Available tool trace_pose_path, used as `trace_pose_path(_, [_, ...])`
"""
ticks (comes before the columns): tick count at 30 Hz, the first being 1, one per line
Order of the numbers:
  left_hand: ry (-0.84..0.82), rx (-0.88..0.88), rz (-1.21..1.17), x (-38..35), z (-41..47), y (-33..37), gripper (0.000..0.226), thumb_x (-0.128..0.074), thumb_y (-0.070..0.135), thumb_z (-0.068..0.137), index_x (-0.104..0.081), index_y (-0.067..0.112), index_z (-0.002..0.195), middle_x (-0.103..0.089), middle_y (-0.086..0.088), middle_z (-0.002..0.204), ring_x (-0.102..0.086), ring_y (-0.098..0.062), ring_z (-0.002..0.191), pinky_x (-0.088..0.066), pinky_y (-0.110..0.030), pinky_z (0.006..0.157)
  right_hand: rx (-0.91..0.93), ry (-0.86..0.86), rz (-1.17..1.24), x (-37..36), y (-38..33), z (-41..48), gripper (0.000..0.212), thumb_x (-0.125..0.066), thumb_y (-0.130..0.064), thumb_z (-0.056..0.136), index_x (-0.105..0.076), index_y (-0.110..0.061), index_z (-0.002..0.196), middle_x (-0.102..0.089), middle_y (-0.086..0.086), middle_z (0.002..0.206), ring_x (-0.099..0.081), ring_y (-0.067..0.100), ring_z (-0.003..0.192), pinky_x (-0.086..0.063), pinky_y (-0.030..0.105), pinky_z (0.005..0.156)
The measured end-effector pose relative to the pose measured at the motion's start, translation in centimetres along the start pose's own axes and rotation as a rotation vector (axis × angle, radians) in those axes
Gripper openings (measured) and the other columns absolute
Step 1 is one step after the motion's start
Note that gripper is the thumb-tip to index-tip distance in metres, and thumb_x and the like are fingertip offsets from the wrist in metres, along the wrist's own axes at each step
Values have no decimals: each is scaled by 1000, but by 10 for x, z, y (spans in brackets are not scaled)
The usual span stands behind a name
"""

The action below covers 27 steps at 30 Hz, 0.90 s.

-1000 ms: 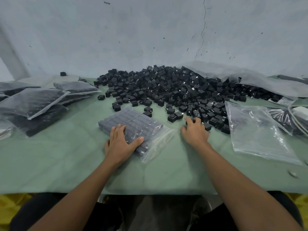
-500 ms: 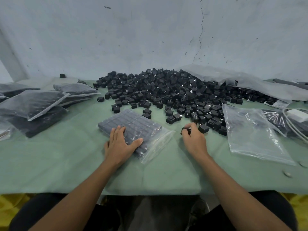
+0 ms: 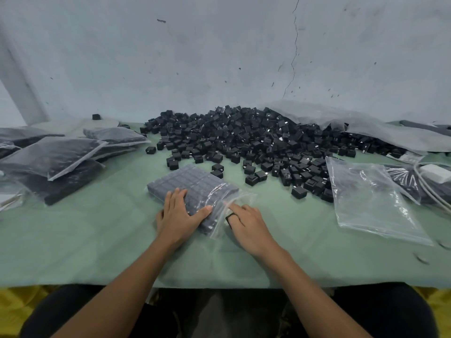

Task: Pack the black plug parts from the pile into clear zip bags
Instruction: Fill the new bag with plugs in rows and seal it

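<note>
A big pile of black plug parts [image 3: 253,140] covers the middle and back of the green table [image 3: 97,240]. In front of it lies a clear zip bag [image 3: 195,189] packed with rows of plug parts, its open mouth toward the right. My left hand [image 3: 178,215] lies flat on the bag's near corner, fingers straight. My right hand [image 3: 249,223] is at the bag's mouth and holds a black plug part [image 3: 229,218] under its curled fingers, its fingertips against the plastic flap.
Filled bags [image 3: 56,157] are stacked at the left. Empty clear bags [image 3: 371,201] lie at the right, beside a white cable [image 3: 429,189]. A large plastic sheet [image 3: 341,123] drapes over the pile's right side. The wall stands close behind.
My right hand picked a plug part from the pile's edge and carried it left and nearer, to the bag's mouth. My left hand stayed on the bag.
</note>
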<state>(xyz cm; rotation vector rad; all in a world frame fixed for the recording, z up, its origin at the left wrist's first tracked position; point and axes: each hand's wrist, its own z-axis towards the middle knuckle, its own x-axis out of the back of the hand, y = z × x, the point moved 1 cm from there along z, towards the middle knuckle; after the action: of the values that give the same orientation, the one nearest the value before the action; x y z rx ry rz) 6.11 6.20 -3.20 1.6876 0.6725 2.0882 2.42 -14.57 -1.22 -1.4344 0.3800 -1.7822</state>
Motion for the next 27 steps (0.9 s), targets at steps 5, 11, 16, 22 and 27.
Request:
trace_pose_path(5, [-3,0,7,-1,0,0,114,-37,96,66,-21,30,158,-9,11,169,2,-9,155,-12,-51,121,-252,103,268,-5,-5,3,19,-47,-25,92,-60,-23,79,-65,-5,81,-61,17,81,-50,34,76])
trace_pose_path(11, [1,4,2,-2,1,-2,112,-37,96,66,-22,32,156,-10,12,168,2,-7,154,-13,-50,120,-461,48,710,-17,-12,12,27,-46,-20,89,-73,-15,93,-75,6,88,-68,24,74,-56,34,70])
trace_pose_path(16, [0,3,7,-3,2,-3,112,-37,96,66,-21,32,156,-9,12,168,2,-8,155,-13,-52,121,-522,88,801,-19,-11,15,31,-50,-35,98,-75,-15,97,-76,5,97,-74,25,88,-60,38,82])
trace_pose_path(22, [4,2,2,-3,2,-3,114,-36,97,65,-22,32,157,-9,12,168,2,-7,155,-13,-51,121,-541,130,640,-21,-15,16,35,-51,-37,97,-73,-12,87,-74,11,88,-66,17,66,-58,32,61])
trace_pose_path(27, [2,-2,5,-2,2,-3,113,-37,96,66,-21,31,157,-9,11,169,2,-8,155,-12,-51,121,-537,120,672,-23,-16,18,34,-46,-33,97,-68,-8,94,-73,13,97,-72,29,87,-59,46,85])
